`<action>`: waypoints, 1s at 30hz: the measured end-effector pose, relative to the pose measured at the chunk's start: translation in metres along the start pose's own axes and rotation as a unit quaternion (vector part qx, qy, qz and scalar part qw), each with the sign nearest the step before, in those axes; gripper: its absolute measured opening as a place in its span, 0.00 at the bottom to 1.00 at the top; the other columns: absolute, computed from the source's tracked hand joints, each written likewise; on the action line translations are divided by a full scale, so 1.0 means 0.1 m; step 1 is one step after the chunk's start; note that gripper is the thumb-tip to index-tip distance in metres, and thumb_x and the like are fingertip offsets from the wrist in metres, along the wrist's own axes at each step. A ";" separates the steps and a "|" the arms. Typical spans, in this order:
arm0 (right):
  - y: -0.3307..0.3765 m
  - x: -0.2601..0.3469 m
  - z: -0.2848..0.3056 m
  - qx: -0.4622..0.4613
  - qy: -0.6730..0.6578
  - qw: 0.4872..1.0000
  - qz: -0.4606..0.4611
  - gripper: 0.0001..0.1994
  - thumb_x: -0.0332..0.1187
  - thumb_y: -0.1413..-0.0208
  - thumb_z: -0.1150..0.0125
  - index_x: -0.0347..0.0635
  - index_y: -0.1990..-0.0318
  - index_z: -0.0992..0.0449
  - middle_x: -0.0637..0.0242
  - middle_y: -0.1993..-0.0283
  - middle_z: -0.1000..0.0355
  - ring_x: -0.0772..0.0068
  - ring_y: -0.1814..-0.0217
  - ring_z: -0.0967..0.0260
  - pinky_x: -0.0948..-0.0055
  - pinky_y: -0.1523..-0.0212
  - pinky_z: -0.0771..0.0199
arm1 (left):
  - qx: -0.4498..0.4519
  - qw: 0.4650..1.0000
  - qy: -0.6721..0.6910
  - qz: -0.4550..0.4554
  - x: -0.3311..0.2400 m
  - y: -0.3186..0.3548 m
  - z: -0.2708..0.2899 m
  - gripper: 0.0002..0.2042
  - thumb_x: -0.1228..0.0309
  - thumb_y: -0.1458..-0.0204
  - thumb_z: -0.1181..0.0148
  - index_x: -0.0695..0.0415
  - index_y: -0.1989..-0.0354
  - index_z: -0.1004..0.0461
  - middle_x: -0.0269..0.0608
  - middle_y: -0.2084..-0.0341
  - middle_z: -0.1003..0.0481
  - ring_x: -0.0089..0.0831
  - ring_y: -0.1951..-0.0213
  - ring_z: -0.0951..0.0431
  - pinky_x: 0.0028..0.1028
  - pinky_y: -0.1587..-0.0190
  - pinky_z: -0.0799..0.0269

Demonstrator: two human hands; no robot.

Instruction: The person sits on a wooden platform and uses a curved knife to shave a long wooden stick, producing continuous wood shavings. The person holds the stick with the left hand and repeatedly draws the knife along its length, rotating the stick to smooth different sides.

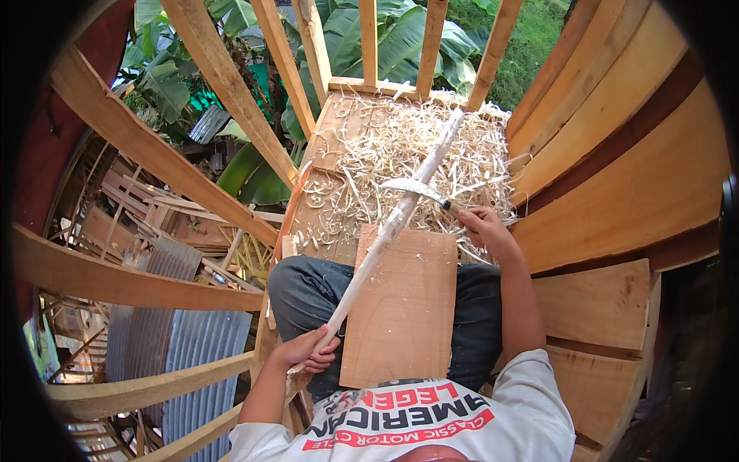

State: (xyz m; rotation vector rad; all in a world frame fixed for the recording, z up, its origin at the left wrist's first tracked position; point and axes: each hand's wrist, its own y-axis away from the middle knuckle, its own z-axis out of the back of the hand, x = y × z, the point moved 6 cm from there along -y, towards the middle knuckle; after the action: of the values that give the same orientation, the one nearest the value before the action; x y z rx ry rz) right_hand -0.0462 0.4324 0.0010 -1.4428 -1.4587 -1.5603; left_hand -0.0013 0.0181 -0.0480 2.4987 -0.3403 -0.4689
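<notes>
A long pale stick [379, 245], stripped of bark, slants from my lap up to the far right. My left hand [309, 351] is closed round its lower end, beside my left thigh. In my right hand [488, 231] is the wooden handle of a curved knife [409, 185], its sickle-like metal blade pointing left. The blade crosses the stick above the middle; whether its edge is biting into the wood cannot be seen. Under the stick, a flat rectangular wooden board [404, 308] rests across my lap.
Curly wood shavings [454, 158] cover much of the plank floor [327, 146] ahead. Wooden slats [223, 77] form a railing ahead and left; a plank wall [623, 154] stands close on the right. Beyond the railing are corrugated metal sheets [202, 362], scrap wood and banana leaves [377, 46].
</notes>
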 end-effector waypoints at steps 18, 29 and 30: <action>-0.18 0.02 0.52 -0.252 0.143 0.939 0.183 0.17 0.42 0.44 0.39 0.36 0.76 0.25 0.79 0.85 0.41 0.88 0.84 0.47 0.79 0.83 0.52 | 0.011 0.997 0.048 0.064 -0.13 -0.05 -0.05 0.27 0.40 0.42 0.65 0.51 0.79 0.46 0.23 0.91 0.49 0.14 0.90 0.50 0.15 0.89 0.54; -0.30 -0.28 0.40 0.006 0.075 0.995 -0.061 0.16 0.43 0.40 0.45 0.44 0.77 0.31 0.81 0.88 0.45 0.89 0.90 0.52 0.83 0.90 0.57 | -0.005 0.992 0.093 0.089 -0.14 -0.06 -0.03 0.27 0.39 0.42 0.64 0.51 0.79 0.45 0.22 0.91 0.49 0.13 0.90 0.50 0.14 0.88 0.54; -0.29 -0.26 0.40 0.001 0.082 0.995 -0.049 0.16 0.43 0.40 0.45 0.43 0.77 0.31 0.81 0.88 0.46 0.89 0.90 0.53 0.83 0.90 0.57 | -0.009 0.992 0.092 0.091 -0.14 -0.06 -0.03 0.27 0.39 0.42 0.64 0.51 0.80 0.45 0.22 0.91 0.49 0.13 0.90 0.50 0.14 0.88 0.55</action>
State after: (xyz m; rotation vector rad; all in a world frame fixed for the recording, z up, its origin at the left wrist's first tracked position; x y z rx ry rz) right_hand -0.0527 0.4706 -0.0398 -1.2259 -1.4517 -1.6950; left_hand -0.0123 0.0290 -0.0455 2.4411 -0.4814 -0.1661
